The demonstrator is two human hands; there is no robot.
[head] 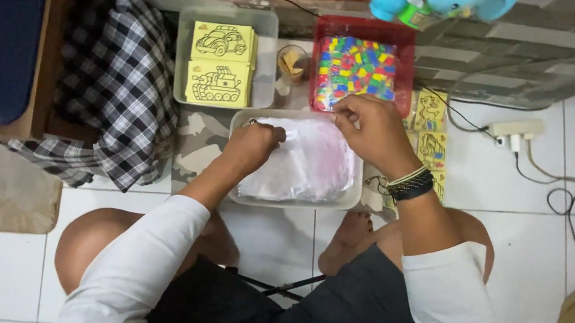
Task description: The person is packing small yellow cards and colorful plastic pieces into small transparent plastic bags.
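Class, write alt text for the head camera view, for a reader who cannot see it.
Seen from above, a seated person's left hand and right hand pinch the top edge of a stack of clear plastic bags in a pale tray. Beyond lie a red tray of colourful pieces and a tray of yellow picture cards.

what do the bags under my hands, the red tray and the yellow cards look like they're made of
Clear bags: thin plastic film, likely; see-through, crinkled, glossy. Red tray: rigid plastic, apparently; smooth translucent walls. Yellow cards: paper or card, matte, with printed line drawings; a sticky surface can't be told.
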